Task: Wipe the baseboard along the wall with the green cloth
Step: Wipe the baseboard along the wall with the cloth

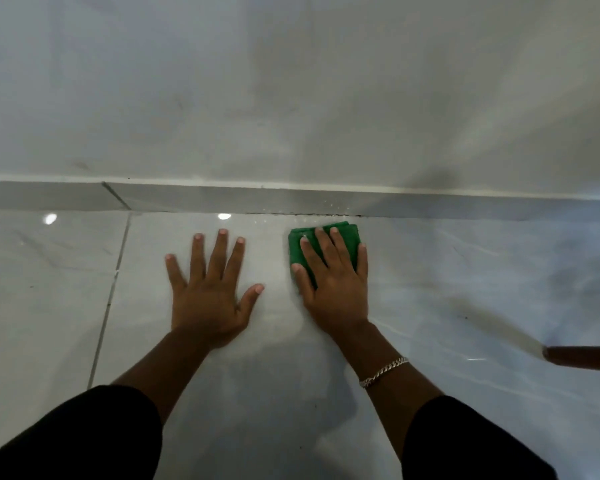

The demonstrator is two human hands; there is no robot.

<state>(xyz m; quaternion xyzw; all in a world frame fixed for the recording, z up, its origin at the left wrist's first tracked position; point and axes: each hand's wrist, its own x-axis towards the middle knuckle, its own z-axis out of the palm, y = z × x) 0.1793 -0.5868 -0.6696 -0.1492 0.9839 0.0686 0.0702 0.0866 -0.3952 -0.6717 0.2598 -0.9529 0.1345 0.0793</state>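
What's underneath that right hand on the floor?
A folded green cloth lies under the right hand, flat on the floor tile. The cloth's near part is covered.

Pale grey wall point(291, 81), glossy marble-look floor tiles point(465, 271) with ceiling-light reflections, brown wooden furniture leg point(582, 356) at right
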